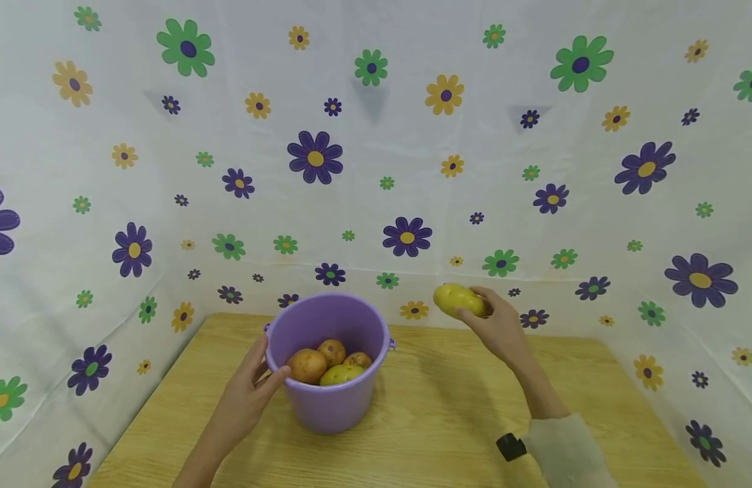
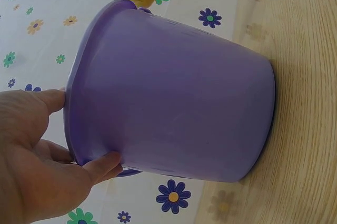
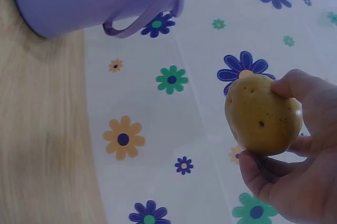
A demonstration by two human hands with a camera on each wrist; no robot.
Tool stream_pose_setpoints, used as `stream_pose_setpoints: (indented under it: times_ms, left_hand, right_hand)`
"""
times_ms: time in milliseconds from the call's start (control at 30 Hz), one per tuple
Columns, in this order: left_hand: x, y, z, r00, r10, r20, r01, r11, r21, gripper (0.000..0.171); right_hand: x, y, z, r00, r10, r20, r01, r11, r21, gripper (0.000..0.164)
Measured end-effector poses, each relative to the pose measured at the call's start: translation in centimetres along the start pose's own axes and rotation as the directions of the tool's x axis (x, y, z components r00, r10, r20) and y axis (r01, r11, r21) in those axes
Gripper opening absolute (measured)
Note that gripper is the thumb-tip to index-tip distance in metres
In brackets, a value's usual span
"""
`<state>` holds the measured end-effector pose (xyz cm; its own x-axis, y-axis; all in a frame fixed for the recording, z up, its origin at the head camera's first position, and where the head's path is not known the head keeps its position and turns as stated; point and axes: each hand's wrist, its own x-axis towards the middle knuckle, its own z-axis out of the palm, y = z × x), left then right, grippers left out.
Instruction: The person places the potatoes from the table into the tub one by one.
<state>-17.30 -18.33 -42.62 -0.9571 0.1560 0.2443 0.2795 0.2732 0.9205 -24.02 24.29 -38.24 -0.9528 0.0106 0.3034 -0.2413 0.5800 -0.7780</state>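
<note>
A purple bucket (image 1: 329, 413) stands upright on the wooden table, with several potatoes (image 1: 308, 367) inside, one of them more yellow-green (image 1: 342, 375). My left hand (image 1: 244, 393) holds the bucket's left side at the rim; in the left wrist view the hand (image 2: 37, 161) has its fingertips against the rim and outer wall (image 2: 174, 92). Right of the bucket and above the table, my right hand (image 1: 498, 325) grips a yellowish potato (image 1: 458, 300). Small dark eyes dot this potato (image 3: 260, 116) in the right wrist view, where thumb and fingers hold it from the side.
The wooden table (image 1: 424, 434) runs under the bucket. White cloth with printed flowers (image 1: 363, 210) hangs behind and at both sides. A purple handle (image 3: 142, 27) hangs along the bucket. A small black object (image 1: 510, 447) sits at the right sleeve.
</note>
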Motion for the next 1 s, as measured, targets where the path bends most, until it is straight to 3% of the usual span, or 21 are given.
stream_pose_setpoints:
  times_ms: [433, 1000]
  left_hand:
    - [0.0, -0.2, -0.1, 1.0, 0.011, -0.001, -0.011, 1.0, 0.016, 0.078]
    - [0.0, -0.1, 0.0, 1.0, 0.005, -0.002, -0.005, 1.0, 0.02, 0.078]
  right_hand:
    - [0.7, -3.3, -1.3, 0.999, -0.043, -0.017, 0.043, 0.999, 0.003, 0.066]
    - [0.6, -4.0, 0.2, 0.998, -0.055, 0.01, 0.055, 0.998, 0.032, 0.061]
